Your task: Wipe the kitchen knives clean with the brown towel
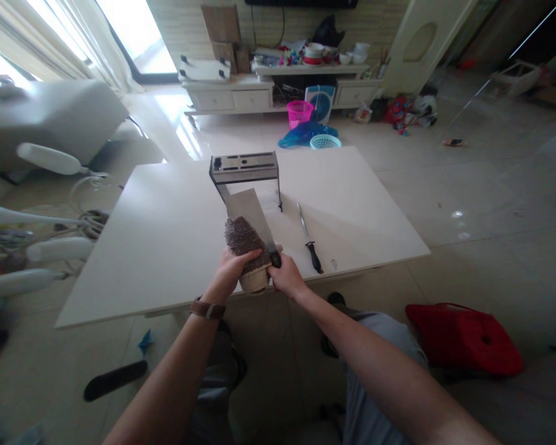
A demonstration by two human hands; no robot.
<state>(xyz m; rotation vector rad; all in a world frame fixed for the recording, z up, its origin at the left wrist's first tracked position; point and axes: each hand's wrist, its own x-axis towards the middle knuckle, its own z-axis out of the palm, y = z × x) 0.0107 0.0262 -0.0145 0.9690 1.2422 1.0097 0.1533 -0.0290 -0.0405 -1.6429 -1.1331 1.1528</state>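
My left hand (231, 267) is closed round a brown, rough-textured, slipper-shaped thing (241, 238) with a beige end (254, 281), its thumb lying across the top. I cannot make out exactly what kind of thing it is. My right hand (287, 276) grips the black handle of a cleaver (254, 213). The broad blade points away from me, close along the right side of the brown thing; whether they touch is unclear. Right of my hands, a honing steel (308, 238) with a black handle lies on the white table (176, 235).
Beyond the blade stands a metal frame (245, 165) with a slotted top. A small clear object (334, 264) lies near the table's front edge. On the floor are a red bag (463, 339) to the right and a pink basket (299, 113) past the far edge.
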